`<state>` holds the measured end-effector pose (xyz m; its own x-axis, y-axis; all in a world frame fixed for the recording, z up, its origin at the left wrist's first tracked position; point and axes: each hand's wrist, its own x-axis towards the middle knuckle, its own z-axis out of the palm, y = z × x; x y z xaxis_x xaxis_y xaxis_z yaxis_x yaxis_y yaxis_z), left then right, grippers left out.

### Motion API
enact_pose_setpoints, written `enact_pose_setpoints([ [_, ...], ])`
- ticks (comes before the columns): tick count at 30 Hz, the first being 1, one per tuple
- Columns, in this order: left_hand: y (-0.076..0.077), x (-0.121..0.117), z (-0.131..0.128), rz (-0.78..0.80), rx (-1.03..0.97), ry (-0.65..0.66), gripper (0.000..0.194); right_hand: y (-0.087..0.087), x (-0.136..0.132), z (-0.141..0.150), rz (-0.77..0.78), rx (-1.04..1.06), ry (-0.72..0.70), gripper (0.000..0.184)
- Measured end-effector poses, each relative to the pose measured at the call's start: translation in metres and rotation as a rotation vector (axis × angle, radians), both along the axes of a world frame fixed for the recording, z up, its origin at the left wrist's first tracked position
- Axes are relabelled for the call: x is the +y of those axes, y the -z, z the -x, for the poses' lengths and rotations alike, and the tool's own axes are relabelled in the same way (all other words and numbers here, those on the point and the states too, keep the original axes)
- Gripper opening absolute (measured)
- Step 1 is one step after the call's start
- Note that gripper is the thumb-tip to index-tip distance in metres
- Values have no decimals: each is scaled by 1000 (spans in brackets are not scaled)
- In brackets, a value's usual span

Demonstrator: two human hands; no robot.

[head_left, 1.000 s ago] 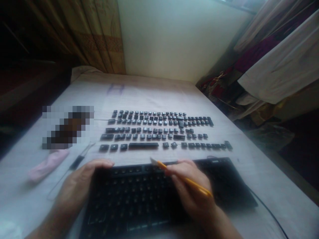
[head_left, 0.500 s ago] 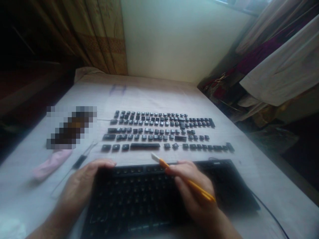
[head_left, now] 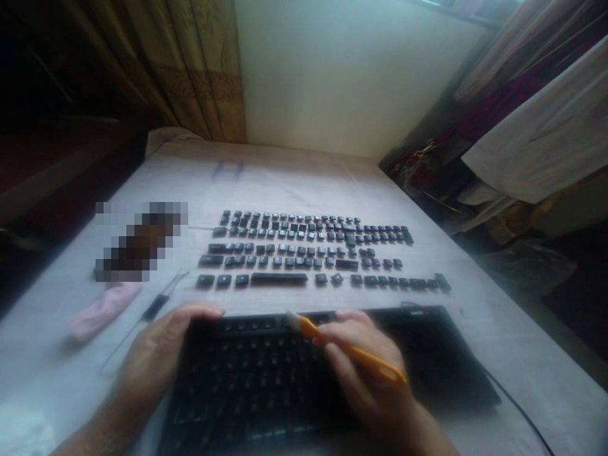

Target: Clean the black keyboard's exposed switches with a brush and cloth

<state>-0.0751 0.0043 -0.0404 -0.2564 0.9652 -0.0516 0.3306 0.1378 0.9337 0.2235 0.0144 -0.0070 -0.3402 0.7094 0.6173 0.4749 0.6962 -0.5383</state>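
A black keyboard (head_left: 247, 373) with its keycaps off lies in front of me, rows of bare key posts showing. My left hand (head_left: 166, 345) grips its far left corner, fingers over the top edge. In my right hand (head_left: 363, 354) is a small brush with an orange handle (head_left: 375, 365), held like a pen. Its pale bristles (head_left: 291, 318) are at the keyboard's top strip, left of that hand; whether they touch it I cannot tell. The hand and brush hide part of the right-centre keys. Beyond the keyboard, loose black keycaps (head_left: 279, 278) lie in rows on the cloth.
The table has a pale cloth (head_left: 294, 183). On the left lie a pixelated dark object (head_left: 147, 244), a pink cloth item (head_left: 107, 310) and a thin tool with a black middle (head_left: 155, 307). A cable (head_left: 517, 405) runs off right. Clothes (head_left: 536, 120) hang at right.
The brush tip has come down from above the keyboard's far edge onto its top strip area. My left hand keeps its grip. The whole view has shifted slightly.
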Motion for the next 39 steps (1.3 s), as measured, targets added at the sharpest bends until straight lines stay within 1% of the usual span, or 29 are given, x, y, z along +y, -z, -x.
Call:
enact_pose_setpoints([
  [4, -5, 0, -3, 14, 7, -6, 64, 6, 0, 2, 31, -13, -14, 24],
  [8, -8, 0, -4, 28, 25, 20, 65, 6, 0, 2, 48, 65, -46, 31],
  [12, -8, 0, -5, 21, 15, 12, 65, 4, -1, 1, 28, 62, -27, 30],
  [16, -9, 1, -5, 28, 28, 4, 65, 6, 0, 2, 35, 14, -39, 27],
  [21, -12, 1, -6, 23, 37, 3, 68, 9, 1, 2, 33, 41, -58, 31],
  [27, -9, 0, -6, 18, 35, 35, 66, 4, -1, 1, -14, 30, -18, 28],
  [30, -8, 0, -7, 14, 33, 25, 66, 5, 0, 2, 6, 23, -30, 27],
  [33, -10, 1, -8, 26, 38, 16, 66, 8, 2, 2, 25, 59, -39, 32],
  [36, -11, 1, -8, 27, 49, 23, 68, 9, 2, 1, 43, 141, -1, 36],
  [39, -9, 1, -7, 11, 54, 31, 67, 5, -1, 1, 112, 213, 79, 37],
])
